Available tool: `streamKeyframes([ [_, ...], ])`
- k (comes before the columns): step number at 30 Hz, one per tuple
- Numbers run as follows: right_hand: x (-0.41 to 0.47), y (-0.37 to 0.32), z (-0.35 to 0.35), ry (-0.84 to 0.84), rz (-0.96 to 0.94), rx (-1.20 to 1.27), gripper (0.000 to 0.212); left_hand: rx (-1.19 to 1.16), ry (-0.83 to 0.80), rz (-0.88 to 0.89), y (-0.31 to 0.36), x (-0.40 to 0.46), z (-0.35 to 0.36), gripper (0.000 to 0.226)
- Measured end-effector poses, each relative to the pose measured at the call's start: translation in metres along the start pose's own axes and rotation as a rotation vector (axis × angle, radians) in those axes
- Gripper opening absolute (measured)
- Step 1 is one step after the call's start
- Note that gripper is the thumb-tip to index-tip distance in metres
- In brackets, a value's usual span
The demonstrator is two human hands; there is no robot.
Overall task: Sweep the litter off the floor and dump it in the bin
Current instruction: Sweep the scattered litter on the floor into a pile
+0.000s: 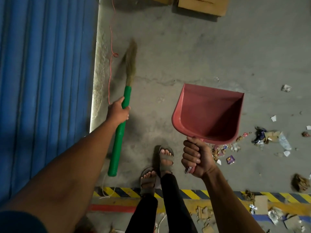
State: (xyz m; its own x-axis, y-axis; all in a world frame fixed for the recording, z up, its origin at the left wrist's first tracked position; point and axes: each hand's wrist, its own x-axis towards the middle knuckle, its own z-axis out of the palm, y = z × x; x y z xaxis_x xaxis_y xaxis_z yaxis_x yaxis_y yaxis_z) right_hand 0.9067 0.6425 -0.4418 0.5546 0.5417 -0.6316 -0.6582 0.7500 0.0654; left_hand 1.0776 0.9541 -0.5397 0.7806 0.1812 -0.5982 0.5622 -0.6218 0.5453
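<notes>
The left hand [118, 109] reaches forward on a nearly straight arm, its fingers wrapped round the upper part of the green ribbed plastic handle of a grass broom [121, 121]; the broom slants away from the person, its tan bristle head blurred and pointing toward the far floor, the butt of the handle hanging free near the person's side. To the left of that arm runs a blue corrugated metal shutter [45, 78], and just beside its lit edge a thin orange cord [110, 71] trails over the grey concrete floor [168, 56]. At the bottom centre stand the person's two feet in grey strapped sandals [165, 156], just past a yellow-and-black striped floor marking [122, 192]. The right hand [196, 158] is raised, fist closed tight round the handle of a dusty-red plastic dustpan [208, 113], which is held off the floor with its open mouth facing away and to the upper left; the pan looks bare inside. Brown cardboard boxes [203, 5] sit at the far edge. The litter [269, 138], a loose scatter of torn wrappers, white paper scraps, crumpled clear plastic and brown bits, lies on the floor to the right of the dustpan and along the striped marking, apart from both tools.
</notes>
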Motion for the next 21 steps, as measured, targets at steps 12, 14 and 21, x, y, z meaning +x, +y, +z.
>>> streamKeyframes([
  [12, 0.007, -0.117, 0.014, 0.009, 0.027, -0.024, 0.049, 0.598, -0.509, 0.407, 0.060, 0.002, 0.021, 0.063],
  [14, 0.010, -0.138, 0.022, -0.016, 0.020, -0.038, 0.049, 0.563, -0.406, 0.430, 0.083, 0.010, 0.020, 0.063],
  [21, 0.017, -0.184, 0.035, -0.060, -0.027, -0.037, 0.049, 0.438, -0.010, 0.276, 0.159, 0.068, 0.028, 0.066],
])
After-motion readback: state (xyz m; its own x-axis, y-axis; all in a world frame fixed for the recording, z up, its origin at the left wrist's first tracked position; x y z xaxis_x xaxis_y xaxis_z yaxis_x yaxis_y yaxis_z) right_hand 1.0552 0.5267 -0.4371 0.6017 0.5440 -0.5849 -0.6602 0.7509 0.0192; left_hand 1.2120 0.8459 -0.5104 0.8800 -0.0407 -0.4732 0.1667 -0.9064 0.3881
